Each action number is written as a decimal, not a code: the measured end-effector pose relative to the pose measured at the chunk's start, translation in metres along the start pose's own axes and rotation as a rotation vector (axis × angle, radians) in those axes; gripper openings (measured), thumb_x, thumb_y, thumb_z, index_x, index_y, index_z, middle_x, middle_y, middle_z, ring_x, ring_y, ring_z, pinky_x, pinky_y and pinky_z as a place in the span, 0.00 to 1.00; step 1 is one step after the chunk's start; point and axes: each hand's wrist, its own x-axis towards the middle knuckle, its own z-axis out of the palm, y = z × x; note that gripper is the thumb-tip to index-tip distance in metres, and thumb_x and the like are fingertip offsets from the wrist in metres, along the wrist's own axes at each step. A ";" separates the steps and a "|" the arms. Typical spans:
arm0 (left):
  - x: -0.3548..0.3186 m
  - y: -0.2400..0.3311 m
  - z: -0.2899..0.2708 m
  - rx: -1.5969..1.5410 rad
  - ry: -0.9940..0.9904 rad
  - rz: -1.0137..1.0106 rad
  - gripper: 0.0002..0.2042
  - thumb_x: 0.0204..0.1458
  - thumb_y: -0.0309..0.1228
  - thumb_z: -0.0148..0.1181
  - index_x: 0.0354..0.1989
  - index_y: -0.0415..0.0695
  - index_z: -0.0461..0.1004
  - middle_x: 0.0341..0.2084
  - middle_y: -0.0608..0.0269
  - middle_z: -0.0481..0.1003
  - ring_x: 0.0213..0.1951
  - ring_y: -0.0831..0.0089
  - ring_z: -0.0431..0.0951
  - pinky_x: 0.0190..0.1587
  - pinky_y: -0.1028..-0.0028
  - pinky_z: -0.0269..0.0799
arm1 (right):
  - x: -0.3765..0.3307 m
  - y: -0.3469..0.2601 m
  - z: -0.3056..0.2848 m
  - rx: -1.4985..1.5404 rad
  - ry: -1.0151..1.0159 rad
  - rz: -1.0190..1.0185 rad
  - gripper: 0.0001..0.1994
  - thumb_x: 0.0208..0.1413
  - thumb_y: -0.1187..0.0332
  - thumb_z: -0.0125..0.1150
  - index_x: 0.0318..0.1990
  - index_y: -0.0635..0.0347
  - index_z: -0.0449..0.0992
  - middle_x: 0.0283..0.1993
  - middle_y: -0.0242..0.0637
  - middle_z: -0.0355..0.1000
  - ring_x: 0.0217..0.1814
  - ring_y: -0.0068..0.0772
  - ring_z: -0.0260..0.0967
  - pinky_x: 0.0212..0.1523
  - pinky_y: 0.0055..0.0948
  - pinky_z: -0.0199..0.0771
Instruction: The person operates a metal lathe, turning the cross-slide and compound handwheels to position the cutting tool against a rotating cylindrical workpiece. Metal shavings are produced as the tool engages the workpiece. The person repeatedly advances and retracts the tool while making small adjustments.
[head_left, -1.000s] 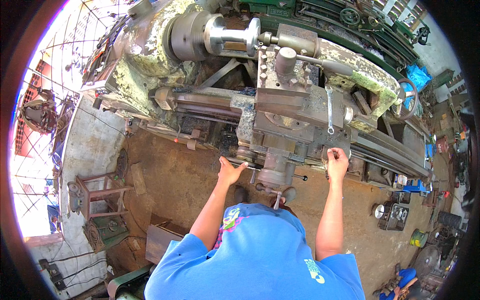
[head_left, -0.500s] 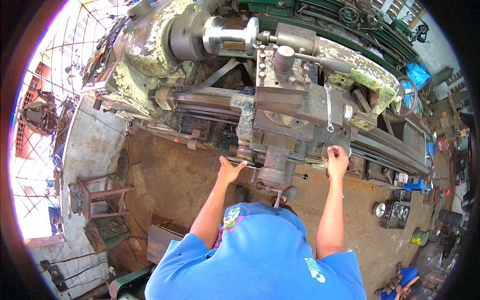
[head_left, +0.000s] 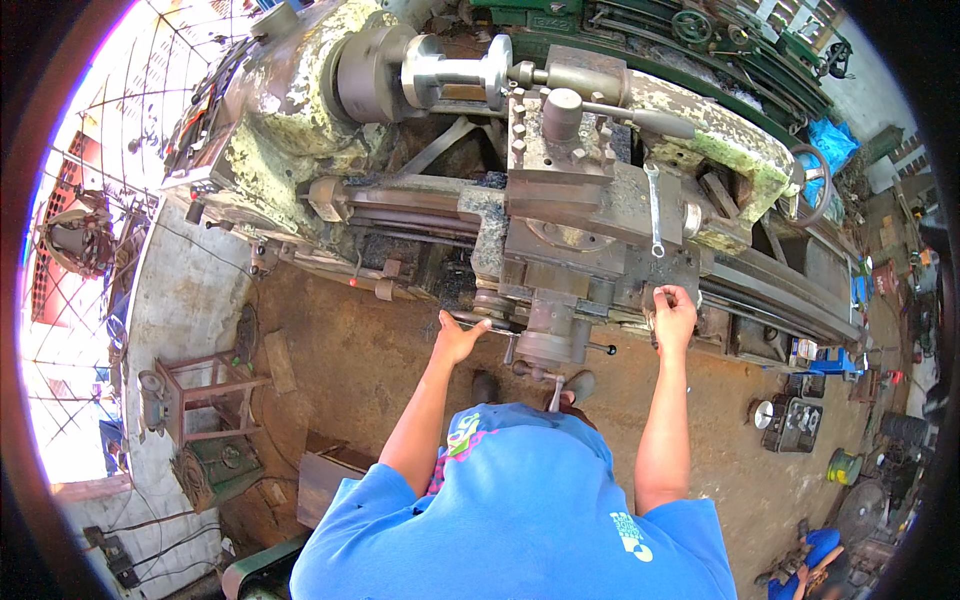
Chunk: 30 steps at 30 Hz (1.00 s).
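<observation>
A worn metal lathe stands in front of me, with a shiny flanged workpiece [head_left: 458, 72] held between its dark chuck [head_left: 376, 74] and the tailstock [head_left: 588, 76]. My left hand [head_left: 459, 340] is closed on the rim of the carriage handwheel [head_left: 492, 322], thumb stretched along it. To the right, my right hand [head_left: 675, 318] has its fingers curled around a dark lever [head_left: 655, 333] at the carriage front, mostly hidden by the hand. The tool post [head_left: 562, 125] sits just below the workpiece. A combination wrench [head_left: 656, 212] lies on the slide, above my right hand.
A cross-slide crank [head_left: 555, 392] sticks out toward my body, between my arms. Behind stands a green lathe [head_left: 690, 60]. At left is a rusty metal stand [head_left: 212, 392]. A person in blue [head_left: 815, 565] is low at the far right, near a green-yellow spool [head_left: 844, 467].
The whole view has shifted slightly. Both my hands keep their places on the handwheel and the lever.
</observation>
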 end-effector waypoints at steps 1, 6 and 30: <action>0.000 0.001 -0.001 -0.003 -0.008 -0.008 0.67 0.41 0.67 0.64 0.69 0.23 0.30 0.65 0.26 0.55 0.65 0.46 0.63 0.66 0.64 0.61 | 0.000 0.000 0.000 0.048 -0.019 0.042 0.08 0.55 0.66 0.66 0.36 0.61 0.78 0.19 0.27 0.66 0.21 0.19 0.58 0.24 0.26 0.59; -0.001 0.001 -0.003 -0.028 -0.014 -0.013 0.66 0.41 0.65 0.65 0.69 0.23 0.31 0.64 0.25 0.56 0.66 0.46 0.63 0.66 0.65 0.60 | 0.002 0.003 0.001 -0.047 0.032 -0.071 0.07 0.55 0.66 0.66 0.35 0.61 0.78 0.19 0.25 0.64 0.21 0.19 0.56 0.24 0.26 0.58; -0.018 0.035 0.022 0.120 0.143 -0.070 0.64 0.42 0.64 0.66 0.71 0.29 0.34 0.73 0.38 0.37 0.75 0.52 0.37 0.70 0.45 0.43 | 0.001 0.003 0.001 0.012 0.031 -0.012 0.07 0.54 0.68 0.67 0.35 0.63 0.78 0.21 0.27 0.67 0.22 0.18 0.59 0.25 0.25 0.61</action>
